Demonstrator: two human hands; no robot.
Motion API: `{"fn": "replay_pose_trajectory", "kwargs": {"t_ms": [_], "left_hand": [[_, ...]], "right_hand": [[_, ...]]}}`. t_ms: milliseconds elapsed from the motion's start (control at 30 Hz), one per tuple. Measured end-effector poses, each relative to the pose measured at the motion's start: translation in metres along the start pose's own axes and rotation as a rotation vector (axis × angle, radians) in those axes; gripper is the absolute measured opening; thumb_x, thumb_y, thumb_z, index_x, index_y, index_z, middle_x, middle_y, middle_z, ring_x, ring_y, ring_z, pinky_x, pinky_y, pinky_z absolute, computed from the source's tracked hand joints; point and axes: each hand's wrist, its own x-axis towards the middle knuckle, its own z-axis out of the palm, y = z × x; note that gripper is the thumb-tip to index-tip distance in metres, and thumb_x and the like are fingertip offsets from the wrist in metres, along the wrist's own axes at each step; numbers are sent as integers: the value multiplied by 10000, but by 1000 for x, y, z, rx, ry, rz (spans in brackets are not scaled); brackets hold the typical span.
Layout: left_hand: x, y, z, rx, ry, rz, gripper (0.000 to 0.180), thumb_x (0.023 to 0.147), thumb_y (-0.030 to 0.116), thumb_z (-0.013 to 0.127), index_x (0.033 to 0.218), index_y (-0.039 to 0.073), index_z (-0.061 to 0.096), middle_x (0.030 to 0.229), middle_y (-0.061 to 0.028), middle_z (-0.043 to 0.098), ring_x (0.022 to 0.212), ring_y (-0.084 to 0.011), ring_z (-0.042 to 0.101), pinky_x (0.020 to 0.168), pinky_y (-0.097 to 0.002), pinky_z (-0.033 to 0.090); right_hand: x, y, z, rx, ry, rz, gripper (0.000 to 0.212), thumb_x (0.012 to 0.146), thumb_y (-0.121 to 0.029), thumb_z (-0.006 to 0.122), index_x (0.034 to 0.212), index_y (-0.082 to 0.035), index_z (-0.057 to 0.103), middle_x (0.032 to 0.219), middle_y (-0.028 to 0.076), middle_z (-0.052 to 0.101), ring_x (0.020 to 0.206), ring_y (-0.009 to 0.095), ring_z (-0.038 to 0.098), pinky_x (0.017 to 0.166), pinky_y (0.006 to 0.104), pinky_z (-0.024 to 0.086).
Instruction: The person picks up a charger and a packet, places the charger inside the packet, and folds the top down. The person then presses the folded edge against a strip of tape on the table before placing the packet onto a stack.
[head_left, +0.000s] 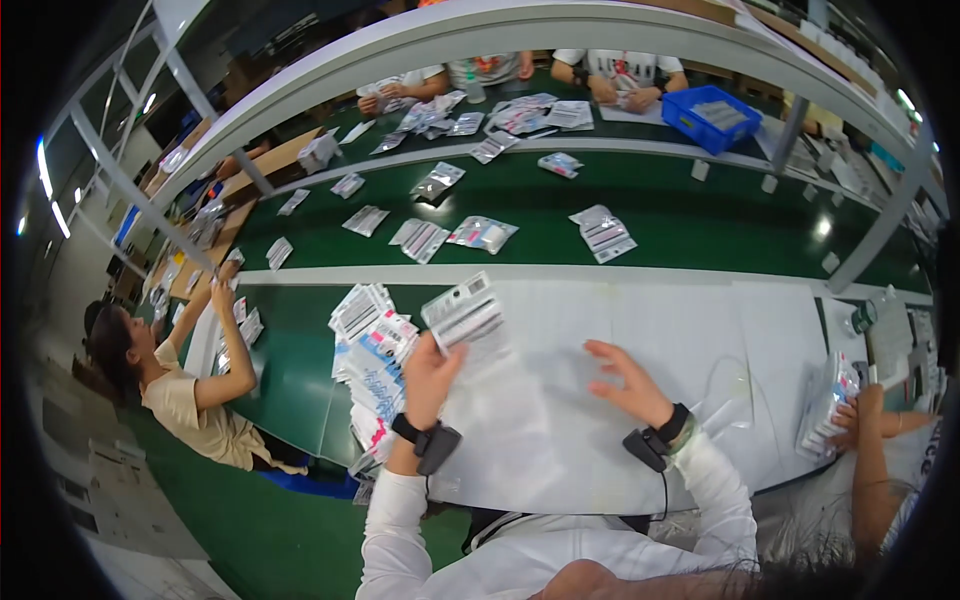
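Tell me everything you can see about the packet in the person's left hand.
The packet is flat and roughly rectangular, its pale face crossed by dark bands of print. It looks like thin plastic; its contents can't be made out. It is tilted, its upper right corner highest, over the white table covering. The left hand pinches its lower left part; nothing else clearly touches it.

The package (468, 312) is white with dark printed bands; the packet pile (374, 372) mixes white, light blue and pink. The belt (545, 212) is green, the bin (693, 133) blue, the wristbands (404, 428) black.
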Motion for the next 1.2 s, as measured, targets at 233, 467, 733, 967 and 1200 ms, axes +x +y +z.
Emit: {"fn": "replay_pose_trajectory", "kwargs": {"t_ms": [233, 467, 733, 967, 1200], "left_hand": [[-52, 20, 108, -632, -619, -408, 237, 944, 165, 645, 1133, 25, 612, 891, -42, 676, 710, -95, 633, 581, -238, 509], [-30, 47, 115, -27, -815, 82, 209, 924, 180, 641, 1096, 62, 632, 975, -77, 656, 794, -162, 669, 633, -278, 522], [-4, 28, 182, 412, -825, 844, 260, 794, 153, 677, 1051, 126, 650, 1060, -44, 631, 1045, -230, 576, 873, -377, 464], [5, 32, 192, 422, -955, 889, 159, 803, 180, 678, 952, 130, 651, 969, -27, 619, 993, -222, 590, 876, -387, 460], [-6, 26, 189, 261, -984, 784, 109, 826, 174, 642, 915, 111, 635, 943, -40, 620, 895, -253, 616, 775, -380, 511]], "right_hand": [[8, 37, -28, 300, 45, 228, 465, 900, -127, 651, 1322, -74, 463, 1158, 83, 606, 1033, 197, 606, 910, 331, 478], [42, 22, -88, -562, -255, 201, 487, 833, -101, 590, 1309, -115, 491, 887, 136, 660, 853, 336, 654, 757, 408, 516], [46, 32, -64, -1016, 43, -330, 383, 825, -92, 607, 1205, -115, 566, 1009, 99, 635, 949, 308, 628, 858, 396, 492], [1, 35, -65, -824, 35, -296, 362, 828, -61, 598, 1187, -99, 584, 1149, 79, 595, 1095, 302, 571, 934, 397, 478], [3, 65, -71, -679, -178, -257, 482, 871, -119, 601, 1345, -86, 522, 1376, 91, 507, 1325, 290, 433, 1071, 376, 407]]}}
